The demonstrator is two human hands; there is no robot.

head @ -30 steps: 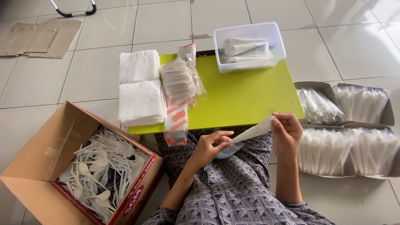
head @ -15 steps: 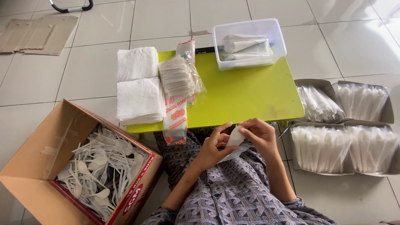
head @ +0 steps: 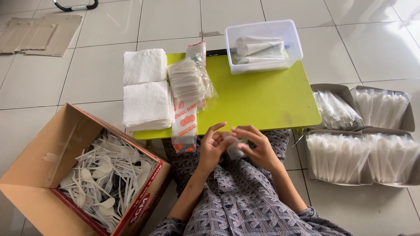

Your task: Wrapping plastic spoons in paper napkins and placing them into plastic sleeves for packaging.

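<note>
- The person sits on a pale tiled floor (head: 372, 48) with a low lime-green table (head: 262, 100) just ahead of the knees; the lap is covered in grey patterned cloth.
- The left hand (head: 213, 146) and right hand (head: 258, 146) meet over the lap, just short of the table's near edge, fingers curled in toward one another.
- Between them sits a small white folded packet (head: 235, 148), pinched from both sides and mostly hidden by the fingers; what is inside it cannot be made out.
- Left of the hands and a little nearer, an open cardboard box (head: 39, 166) on the floor holds a loose heap of white plastic spoons and forks (head: 105, 179).
- To the right of the hands, grey trays (head: 404, 126) on the floor are packed with rows of clear-wrapped white cutlery (head: 363, 155).
- Ahead of the left hand, on the table, lie a clear bag of small paper sleeves (head: 189, 83) and, further left, two stacks of white napkins (head: 146, 94).
- Beyond the hands, at the table's far edge, a clear plastic tub (head: 293, 39) holds a few finished white wrapped bundles (head: 258, 48).
- Farthest off to the left, flattened cardboard (head: 39, 35) lies on the tiles.
</note>
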